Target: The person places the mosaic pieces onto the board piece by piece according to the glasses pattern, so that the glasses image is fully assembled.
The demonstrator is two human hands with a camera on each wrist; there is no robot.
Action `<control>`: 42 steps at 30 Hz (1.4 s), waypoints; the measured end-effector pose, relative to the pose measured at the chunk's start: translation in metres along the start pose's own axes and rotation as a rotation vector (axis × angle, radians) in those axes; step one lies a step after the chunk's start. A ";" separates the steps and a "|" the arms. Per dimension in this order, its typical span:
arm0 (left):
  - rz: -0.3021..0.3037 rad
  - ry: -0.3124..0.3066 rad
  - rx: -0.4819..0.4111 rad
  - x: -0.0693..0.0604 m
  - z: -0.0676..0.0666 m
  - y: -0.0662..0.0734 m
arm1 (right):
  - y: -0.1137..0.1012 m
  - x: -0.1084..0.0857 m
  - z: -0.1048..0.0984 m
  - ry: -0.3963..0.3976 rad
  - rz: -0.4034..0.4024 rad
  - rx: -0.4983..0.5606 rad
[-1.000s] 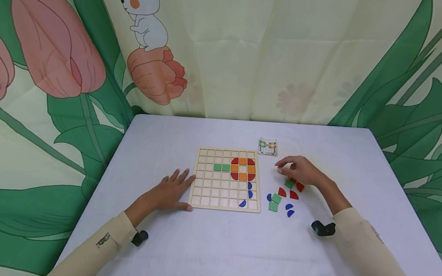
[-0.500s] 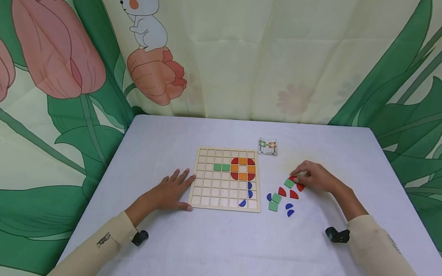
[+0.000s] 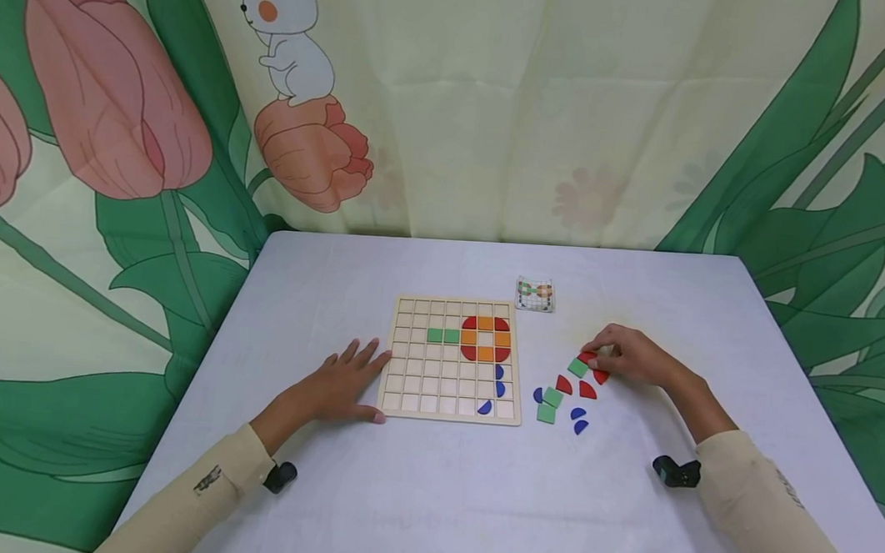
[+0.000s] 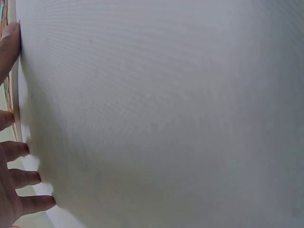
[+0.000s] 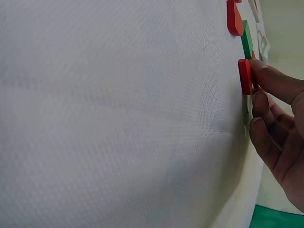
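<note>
A wooden grid board (image 3: 416, 385) lies on the table, with red and orange pieces in a ring, two green squares and several blue half-rounds on its right part. The left hand (image 3: 335, 388) is spread flat, its fingertips and thumb at the board's left edge; the left wrist view shows its fingers (image 4: 23, 178) straight. Right of the board, the right hand (image 3: 629, 353) pinches a red piece (image 3: 587, 357) between thumb and finger, beside a green square (image 3: 578, 367). In the right wrist view, the hand (image 5: 280, 123) partly hides that piece behind another red one (image 5: 244, 76).
Between the board and the right hand lie loose green squares (image 3: 546, 413), red pieces (image 3: 587, 390) and blue half-rounds (image 3: 581, 427). A small pattern card (image 3: 535, 295) sits behind the board's right corner. A printed curtain (image 3: 479, 145) hangs beyond the table (image 3: 446, 494).
Over the last second the right hand has moved right and down to the red piece near the green square and closed its fingertips on it. The left hand has stayed at the board.
</note>
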State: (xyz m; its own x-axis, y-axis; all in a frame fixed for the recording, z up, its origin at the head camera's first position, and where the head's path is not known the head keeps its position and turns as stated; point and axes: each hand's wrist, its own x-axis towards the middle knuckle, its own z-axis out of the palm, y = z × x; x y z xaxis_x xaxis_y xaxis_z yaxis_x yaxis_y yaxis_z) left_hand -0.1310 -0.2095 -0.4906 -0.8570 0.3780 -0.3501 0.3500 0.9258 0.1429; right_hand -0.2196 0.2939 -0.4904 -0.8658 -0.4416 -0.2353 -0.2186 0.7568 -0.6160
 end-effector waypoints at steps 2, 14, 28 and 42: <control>0.001 -0.003 -0.005 -0.001 -0.001 0.000 | -0.001 0.001 0.000 -0.001 0.002 0.001; 0.007 0.010 -0.026 -0.002 -0.003 0.001 | -0.008 0.003 0.001 -0.038 -0.008 0.033; 0.002 0.007 -0.023 -0.001 -0.003 0.001 | -0.023 0.004 0.003 0.001 0.030 0.080; 0.002 0.019 -0.033 -0.001 0.001 0.000 | -0.045 0.021 0.017 0.046 0.041 0.182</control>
State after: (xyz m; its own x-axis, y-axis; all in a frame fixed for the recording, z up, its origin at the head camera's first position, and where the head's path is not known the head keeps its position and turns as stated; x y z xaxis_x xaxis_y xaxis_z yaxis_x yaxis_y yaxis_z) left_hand -0.1301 -0.2102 -0.4908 -0.8632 0.3799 -0.3326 0.3396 0.9243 0.1744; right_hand -0.2203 0.2421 -0.4804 -0.8927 -0.3866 -0.2314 -0.1008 0.6721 -0.7336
